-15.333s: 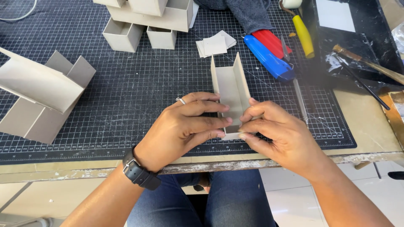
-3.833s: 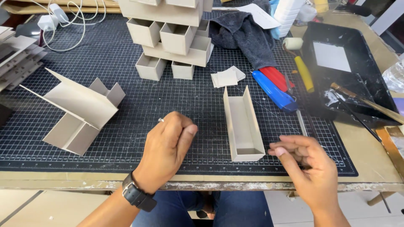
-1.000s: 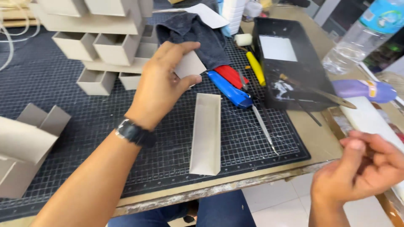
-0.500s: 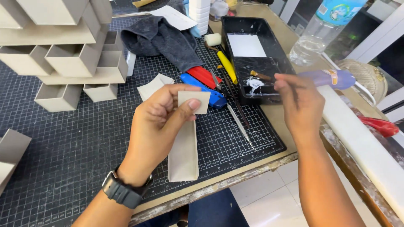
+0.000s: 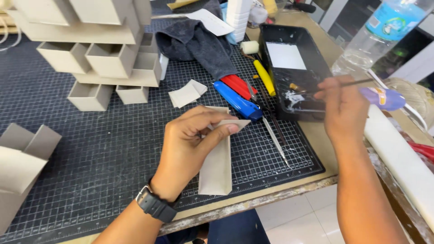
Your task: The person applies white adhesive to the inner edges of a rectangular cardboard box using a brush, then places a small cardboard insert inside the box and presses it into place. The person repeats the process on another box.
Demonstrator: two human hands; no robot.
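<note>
1. Grey card everywhere: at far left a folded card piece [image 5: 20, 167] lies on the dark gridded cutting mat [image 5: 104, 149], apparently finished.
2. Upper left: stacked card model of open boxes [image 5: 99, 49], already assembled; two small loose boxes [image 5: 108, 95] sit just in front of it, not joined to it.
3. Centre: left hand [image 5: 192, 144] pinches a small card flap [image 5: 233, 124] between thumb and fingertips, closed on it, held just above the long card channel [image 5: 217, 165] that lies on the mat. Flap is not yet fixed to the channel as far as I can see.
4. Loose card offcuts [image 5: 187, 93] lie near, behind the hand. Blue utility knife [image 5: 237, 100] and red one [image 5: 239, 86] beside it, untouched; metal ruler [image 5: 275, 140] to their right.
5. Right hand [image 5: 343, 108] grips a thin brush [image 5: 357, 82], fingers shut around the handle, tip over white glue in the black tray [image 5: 316, 58].
6. Judgement: glue is being picked up; end flap and the loose boxes remain. Roughly mid-build.
7. Far right: plastic bottle [image 5: 375, 36], clear of the work.
</note>
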